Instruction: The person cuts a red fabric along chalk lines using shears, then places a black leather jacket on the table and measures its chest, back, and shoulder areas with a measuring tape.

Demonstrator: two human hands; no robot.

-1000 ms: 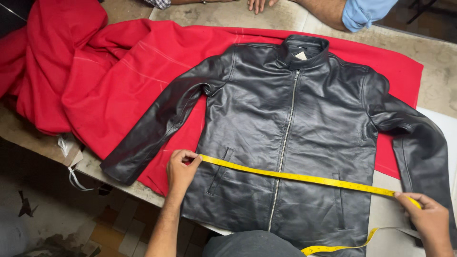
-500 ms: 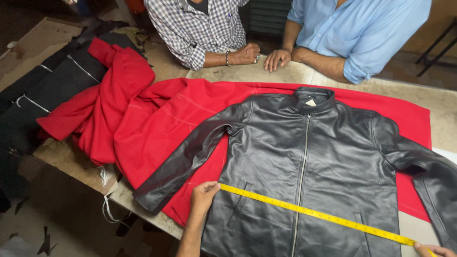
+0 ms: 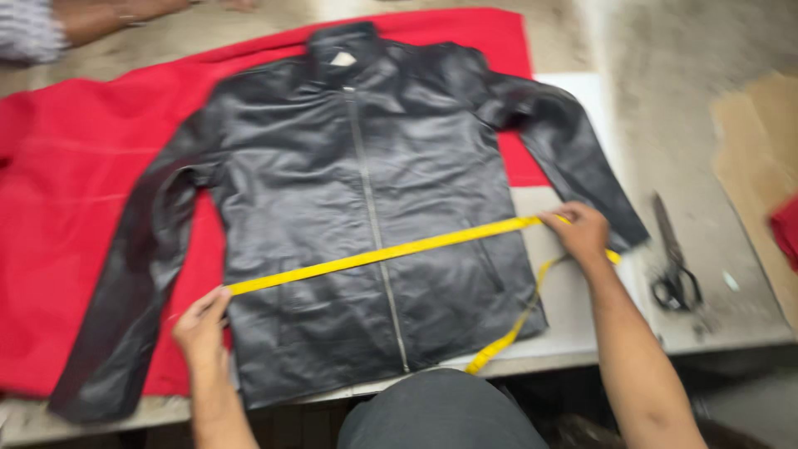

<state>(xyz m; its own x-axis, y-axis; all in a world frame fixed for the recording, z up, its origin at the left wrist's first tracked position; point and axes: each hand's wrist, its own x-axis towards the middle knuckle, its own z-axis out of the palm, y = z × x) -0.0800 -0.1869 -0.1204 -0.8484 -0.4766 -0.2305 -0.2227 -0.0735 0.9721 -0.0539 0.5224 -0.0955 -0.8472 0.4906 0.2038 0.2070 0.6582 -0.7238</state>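
Across black leather jacket (image 3: 349, 208), yellow tape measure (image 3: 382, 252), both hands apparently pinching ends

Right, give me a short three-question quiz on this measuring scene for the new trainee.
1. True or false: the yellow tape measure lies across the black leather jacket from one side edge to the other.
2. Which hand pins the tape at the jacket's edge nearer the scissors? A) left hand B) right hand
3. Fill in: the jacket lies on a ____ cloth spread over the table.

Key
1. True; it crosses the zip below the chest.
2. B; the scissors lie on the table just past the right hand.
3. Red.
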